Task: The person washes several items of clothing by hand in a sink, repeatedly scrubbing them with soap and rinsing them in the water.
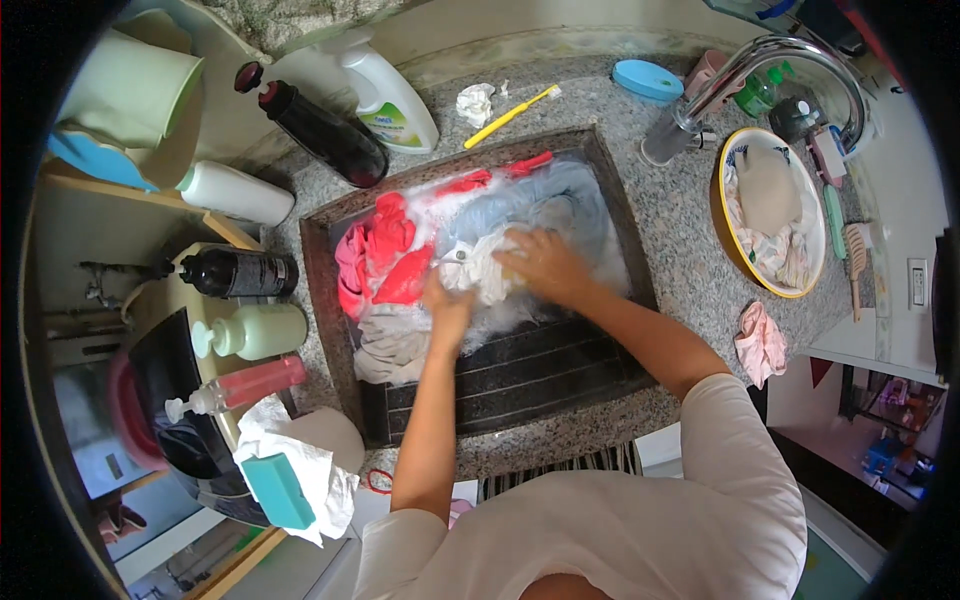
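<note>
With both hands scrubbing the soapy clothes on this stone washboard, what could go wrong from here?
1. The red garment lies wet against the white cloth that the left hand and right hand press; its colour might bleed into it.
2. Suds spread over the ridged stone basin; a hand may slip and scrape on the ridges.
3. The pink cloth sits near the counter's edge and might fall.

A single head-worn fisheye looks steeply down, close over the stone washing basin (330, 330). The faucet (760, 60) sits at two o'clock. Edges bend, so the rim is probably unreliable.
</note>
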### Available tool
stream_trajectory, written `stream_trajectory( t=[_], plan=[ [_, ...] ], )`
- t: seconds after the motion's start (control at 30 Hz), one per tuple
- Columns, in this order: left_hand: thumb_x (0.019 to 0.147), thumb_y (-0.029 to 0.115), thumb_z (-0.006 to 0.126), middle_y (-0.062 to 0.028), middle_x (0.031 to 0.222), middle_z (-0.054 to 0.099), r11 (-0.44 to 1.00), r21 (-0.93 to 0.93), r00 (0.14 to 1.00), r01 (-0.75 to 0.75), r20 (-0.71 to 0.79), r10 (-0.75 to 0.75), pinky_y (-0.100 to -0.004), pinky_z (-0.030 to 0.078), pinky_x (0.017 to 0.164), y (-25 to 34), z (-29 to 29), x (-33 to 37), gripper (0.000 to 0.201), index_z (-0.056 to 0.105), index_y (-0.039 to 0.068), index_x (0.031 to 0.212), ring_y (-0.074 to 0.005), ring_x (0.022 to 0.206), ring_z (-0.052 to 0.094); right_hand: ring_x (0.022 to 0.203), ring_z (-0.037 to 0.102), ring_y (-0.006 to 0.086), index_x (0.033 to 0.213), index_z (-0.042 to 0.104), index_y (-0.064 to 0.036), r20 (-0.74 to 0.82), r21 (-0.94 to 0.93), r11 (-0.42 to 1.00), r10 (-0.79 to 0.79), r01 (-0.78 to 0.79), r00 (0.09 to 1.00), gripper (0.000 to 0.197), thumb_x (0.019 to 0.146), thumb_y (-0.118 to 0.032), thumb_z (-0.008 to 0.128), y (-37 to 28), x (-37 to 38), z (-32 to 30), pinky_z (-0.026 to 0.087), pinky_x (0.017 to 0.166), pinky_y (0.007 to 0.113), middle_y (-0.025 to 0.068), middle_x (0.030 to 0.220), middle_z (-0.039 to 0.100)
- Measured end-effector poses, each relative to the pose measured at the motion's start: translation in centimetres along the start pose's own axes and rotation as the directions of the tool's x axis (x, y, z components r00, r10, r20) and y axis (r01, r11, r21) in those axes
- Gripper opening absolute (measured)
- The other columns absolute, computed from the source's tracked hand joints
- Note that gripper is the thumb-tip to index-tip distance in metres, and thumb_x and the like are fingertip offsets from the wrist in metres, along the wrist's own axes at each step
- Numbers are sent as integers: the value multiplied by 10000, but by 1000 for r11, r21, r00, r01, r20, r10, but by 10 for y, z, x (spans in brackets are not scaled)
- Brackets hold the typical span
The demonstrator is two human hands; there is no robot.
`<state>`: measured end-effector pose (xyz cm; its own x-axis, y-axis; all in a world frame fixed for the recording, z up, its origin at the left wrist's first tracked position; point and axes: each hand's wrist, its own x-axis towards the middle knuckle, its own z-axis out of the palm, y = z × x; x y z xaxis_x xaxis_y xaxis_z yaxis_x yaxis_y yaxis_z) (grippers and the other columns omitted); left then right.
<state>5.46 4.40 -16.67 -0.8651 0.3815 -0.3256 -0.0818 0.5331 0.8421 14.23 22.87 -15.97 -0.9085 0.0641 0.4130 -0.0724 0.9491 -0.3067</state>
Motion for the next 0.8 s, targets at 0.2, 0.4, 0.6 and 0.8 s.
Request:
stream_trajectory(
  t=[0.2,0.4,0.6,0.8],
  plan=[
    [752,340,584,-376,1256,244,809,526,964,-263,174,200,-465,227,997,13,43,17,620,365,119,1288,-493,1190,238,942,515,288,1099,553,-184,-40,-38,996,84,-85,996,349,760,-140,485,41,-6,76,440,740,400,110,1089,534],
    [805,467,484,-138,1283,389,603,-522,775,604,562,-290,-429,324,955,36,-5,19,589,393,91,1250,-315,1175,369,870,532,267,850,620,-94,254,-52,994,107,-97,961,204,727,-208,505,-7,43,25,423,746,387,79,824,593],
    [829,277,451,-105,1191,444,26,-668,663,743,742,100,-416,373,894,45,-18,-4,423,408,86,1203,-253,1104,421,849,470,193,729,574,-137,-85,273,873,-397,404,914,170,614,-257,537,-158,51,-59,376,736,339,25,905,525],
    [819,208,466,-68,1078,510,896,-290,881,-336,239,408,-338,438,812,6,-17,4,344,455,95,1144,-191,981,500,796,497,191,775,561,-153,-360,263,932,-145,250,921,263,554,-285,616,-113,54,-21,418,619,330,20,865,514]
  ],
)
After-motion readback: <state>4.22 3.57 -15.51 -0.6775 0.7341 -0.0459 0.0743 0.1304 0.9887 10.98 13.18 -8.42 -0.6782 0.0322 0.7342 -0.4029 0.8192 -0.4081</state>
